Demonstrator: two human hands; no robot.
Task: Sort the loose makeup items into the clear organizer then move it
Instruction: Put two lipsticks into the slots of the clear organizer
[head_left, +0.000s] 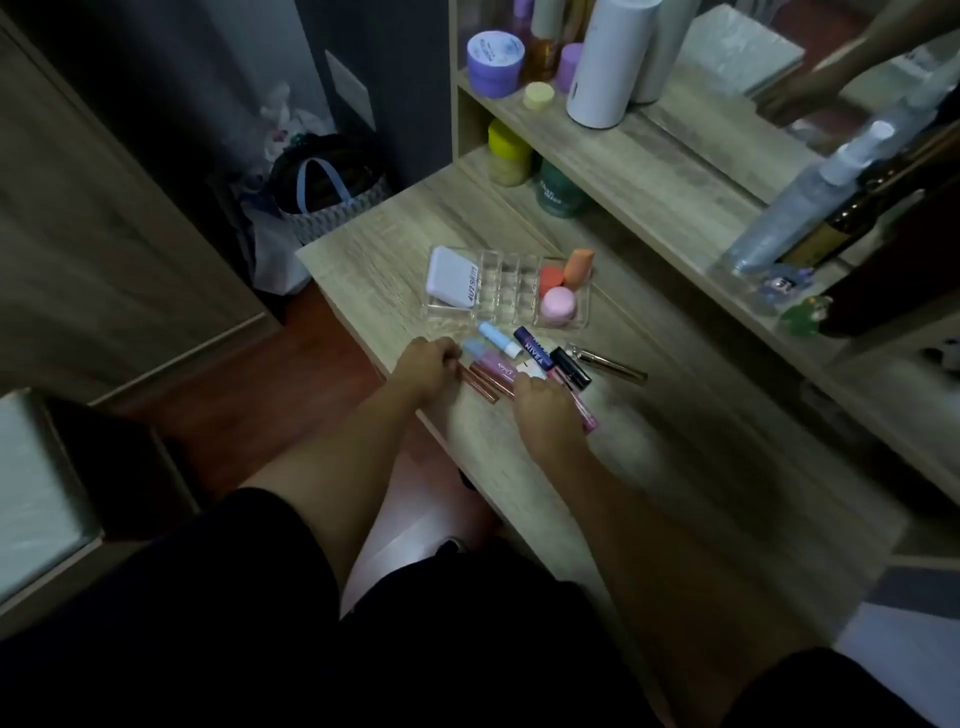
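The clear organizer (506, 291) lies on the wooden table (374, 270). Its left compartment holds a white compact (453, 275); its right one holds three makeup sponges (558, 291); the middle slots look bare. In front of it lies a cluster of loose tubes: a light blue stick (498, 338), a dark Nivea stick (534, 349), a black-capped tube (570, 368), a gold-tipped pencil (608, 364) and rose-gold lipsticks (480, 382). My left hand (426, 369) rests curled at the cluster's left end. My right hand (545, 410) lies over a pink tube (586, 413), fingers bent down on it.
A shelf unit (649, 171) runs along the table's far side, with jars, a tall white bottle (605, 62) and spray bottles (800, 208). A mirror stands behind it. A bag (327, 187) sits on the floor past the table's left edge.
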